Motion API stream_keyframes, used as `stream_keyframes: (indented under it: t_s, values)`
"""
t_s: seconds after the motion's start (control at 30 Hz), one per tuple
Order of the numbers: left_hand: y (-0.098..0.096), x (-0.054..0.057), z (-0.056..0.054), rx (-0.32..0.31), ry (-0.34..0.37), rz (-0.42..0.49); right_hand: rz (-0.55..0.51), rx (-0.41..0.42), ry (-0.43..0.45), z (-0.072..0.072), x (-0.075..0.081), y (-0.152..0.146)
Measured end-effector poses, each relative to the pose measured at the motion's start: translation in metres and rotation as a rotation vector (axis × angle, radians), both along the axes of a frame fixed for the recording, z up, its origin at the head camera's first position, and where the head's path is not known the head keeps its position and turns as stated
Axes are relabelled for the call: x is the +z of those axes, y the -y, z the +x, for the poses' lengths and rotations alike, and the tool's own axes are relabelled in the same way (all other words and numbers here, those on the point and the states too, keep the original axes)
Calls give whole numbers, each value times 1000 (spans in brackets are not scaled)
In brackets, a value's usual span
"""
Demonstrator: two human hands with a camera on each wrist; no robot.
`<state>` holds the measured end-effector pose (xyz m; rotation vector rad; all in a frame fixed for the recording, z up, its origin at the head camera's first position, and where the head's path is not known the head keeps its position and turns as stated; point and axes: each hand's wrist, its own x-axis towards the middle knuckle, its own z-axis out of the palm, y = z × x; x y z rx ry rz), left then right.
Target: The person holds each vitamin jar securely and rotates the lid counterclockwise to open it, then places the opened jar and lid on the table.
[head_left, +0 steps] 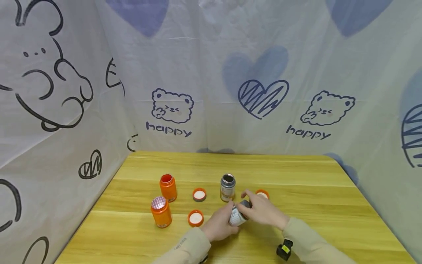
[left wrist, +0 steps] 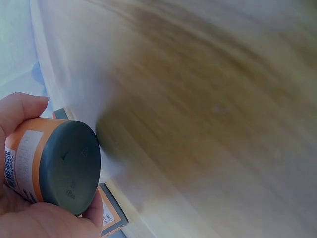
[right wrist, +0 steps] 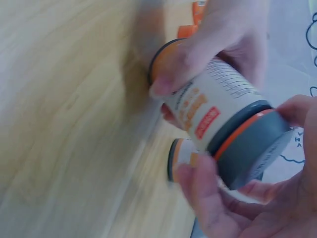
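Observation:
Tilted over the front of the table is a capped pill bottle (head_left: 236, 217) with a white label and a grey base. My left hand (head_left: 221, 222) grips it round the body; the left wrist view shows the thumb and fingers about the bottle (left wrist: 69, 166) near its base. At the other end, my right hand (head_left: 265, 209) holds the dark grey cap (right wrist: 255, 151), thumb and fingers on its sides. A thin orange ring shows below that cap. Just behind the hands stands an uncapped grey bottle (head_left: 227, 191).
To the left stand an open orange bottle (head_left: 168, 188) and an orange bottle with a patterned seal (head_left: 161, 216) over its mouth. Loose caps lie with white insides up: one grey-sided (head_left: 199, 194), one orange (head_left: 196, 218), another (head_left: 262, 193) partly behind my right hand. Printed cloth hangs behind the table.

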<state>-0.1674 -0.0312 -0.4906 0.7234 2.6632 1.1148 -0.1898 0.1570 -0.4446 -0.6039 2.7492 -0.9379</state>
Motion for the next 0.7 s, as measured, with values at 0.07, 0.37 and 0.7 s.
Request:
stream_keyframes:
  t_s: [0.07, 0.37, 0.7]
  values:
    - [0, 1, 1, 3, 1, 2, -18, 1, 53, 0, 2, -1]
    - [1, 0, 3, 21, -29, -28, -83, 8, 187, 1, 10, -4]
    - [0, -2, 1, 16, -33, -28, -101, 23, 229, 3, 15, -1]
